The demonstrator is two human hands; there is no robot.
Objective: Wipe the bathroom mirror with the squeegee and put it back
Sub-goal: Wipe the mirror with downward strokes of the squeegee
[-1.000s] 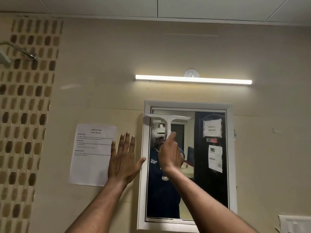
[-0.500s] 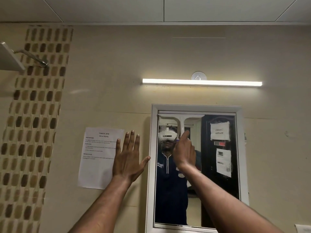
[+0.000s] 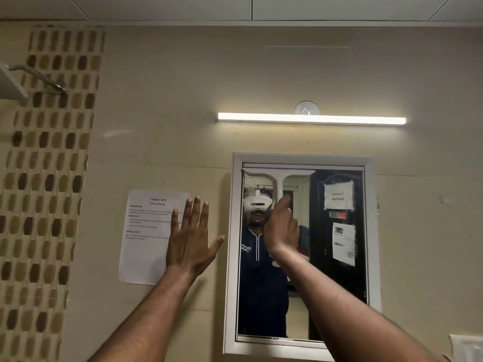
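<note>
Squeegee [image 3: 279, 176] white, blade flat against top left of mirror [image 3: 337, 278] glass, just under upper frame edge, handle pointing down. Right hand [image 3: 282, 231] wrapped around handle, index finger extended up along it. Left hand [image 3: 189, 239] spread open, fingers up, palm toward wall over paper sheet [image 3: 146, 246] just left of mirror frame. Above mirror, lit tube light [image 3: 311, 118].

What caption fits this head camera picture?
Right hand holds squeegee at mirror top; left hand flat against wall.
</note>
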